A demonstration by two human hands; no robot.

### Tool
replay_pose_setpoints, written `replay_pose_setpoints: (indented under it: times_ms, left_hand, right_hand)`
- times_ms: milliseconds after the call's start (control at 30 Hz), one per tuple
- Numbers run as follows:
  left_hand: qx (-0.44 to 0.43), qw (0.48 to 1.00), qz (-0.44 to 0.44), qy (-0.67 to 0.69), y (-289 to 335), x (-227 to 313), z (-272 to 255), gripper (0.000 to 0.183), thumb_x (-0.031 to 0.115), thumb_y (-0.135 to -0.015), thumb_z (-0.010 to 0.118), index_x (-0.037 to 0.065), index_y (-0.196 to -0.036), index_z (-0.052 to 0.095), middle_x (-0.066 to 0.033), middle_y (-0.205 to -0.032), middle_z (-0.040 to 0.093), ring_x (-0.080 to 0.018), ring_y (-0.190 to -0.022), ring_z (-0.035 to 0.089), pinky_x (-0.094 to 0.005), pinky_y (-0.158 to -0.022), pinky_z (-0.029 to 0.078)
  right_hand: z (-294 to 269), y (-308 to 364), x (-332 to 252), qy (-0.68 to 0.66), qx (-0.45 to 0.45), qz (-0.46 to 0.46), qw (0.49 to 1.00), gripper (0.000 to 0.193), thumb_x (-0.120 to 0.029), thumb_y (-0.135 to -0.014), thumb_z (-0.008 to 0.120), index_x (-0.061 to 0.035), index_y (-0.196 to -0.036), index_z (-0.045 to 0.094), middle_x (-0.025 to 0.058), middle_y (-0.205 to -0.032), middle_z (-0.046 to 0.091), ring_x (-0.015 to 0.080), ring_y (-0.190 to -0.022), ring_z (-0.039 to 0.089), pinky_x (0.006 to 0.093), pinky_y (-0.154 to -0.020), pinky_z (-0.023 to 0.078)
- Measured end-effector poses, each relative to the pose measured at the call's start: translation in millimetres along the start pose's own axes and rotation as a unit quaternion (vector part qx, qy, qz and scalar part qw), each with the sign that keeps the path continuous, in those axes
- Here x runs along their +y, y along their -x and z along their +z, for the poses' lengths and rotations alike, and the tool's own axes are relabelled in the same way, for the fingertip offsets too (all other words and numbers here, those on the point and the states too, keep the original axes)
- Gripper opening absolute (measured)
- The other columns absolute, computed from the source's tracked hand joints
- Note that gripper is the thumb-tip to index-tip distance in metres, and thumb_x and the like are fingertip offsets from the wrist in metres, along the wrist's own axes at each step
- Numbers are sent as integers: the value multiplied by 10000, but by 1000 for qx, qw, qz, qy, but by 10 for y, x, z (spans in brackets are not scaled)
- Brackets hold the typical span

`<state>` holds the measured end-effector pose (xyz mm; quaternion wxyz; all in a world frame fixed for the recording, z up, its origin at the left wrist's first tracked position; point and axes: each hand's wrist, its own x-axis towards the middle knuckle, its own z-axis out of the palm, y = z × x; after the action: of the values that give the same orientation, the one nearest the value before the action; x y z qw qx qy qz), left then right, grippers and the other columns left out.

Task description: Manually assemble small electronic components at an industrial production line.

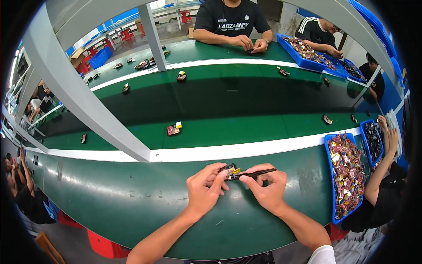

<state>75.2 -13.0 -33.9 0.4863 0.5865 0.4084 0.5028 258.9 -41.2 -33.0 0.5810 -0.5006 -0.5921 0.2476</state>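
Note:
Above the near green work surface [145,189], my left hand [202,187] is closed around a small black plastic housing [228,167]. A yellow piece [236,171] shows at the housing's right side. Black tweezers [263,171] are pinched in my right hand [270,191], lying nearly level with their tips pointing left. Those tips reach the housing's lower right side; whether they grip any part there is too small to tell. My fingers cover some of the housing.
A blue bin [330,176] heaped with small red, yellow and silver parts stands at right, beside a smaller bin of black parts [372,136]. Beyond a white rail [246,149], a green belt [228,127] carries scattered units [174,129]. A grey post [88,97] slants at left. Co-workers sit around.

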Motion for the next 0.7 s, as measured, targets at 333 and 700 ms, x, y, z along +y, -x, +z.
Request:
replay_pose_setpoints:
  times_ms: [333, 700]
  left_hand:
    - [-4, 1000, -16, 13, -9, -38, -1, 206, 44, -981, 625, -98, -1129, 641, -141, -856, 720, -171, -637, 701, -251, -492, 549]
    - [-15, 1000, -13, -9, -7, -16, 2, 206, 29, -977, 623, -100, -1137, 638, -149, -867, 725, -179, -652, 712, -254, -504, 560]
  right_hand:
    - [7, -41, -43, -18, -1, 29, 999, 171, 17, -784, 820, 12, -897, 692, -14, -621, 626, -15, -467, 417, 180, -440, 263]
    - [-3, -17, -49, 27, -30, -9, 999, 158, -11, -788, 834, 9, -896, 721, 30, -794, 722, -9, -466, 412, 183, -444, 301]
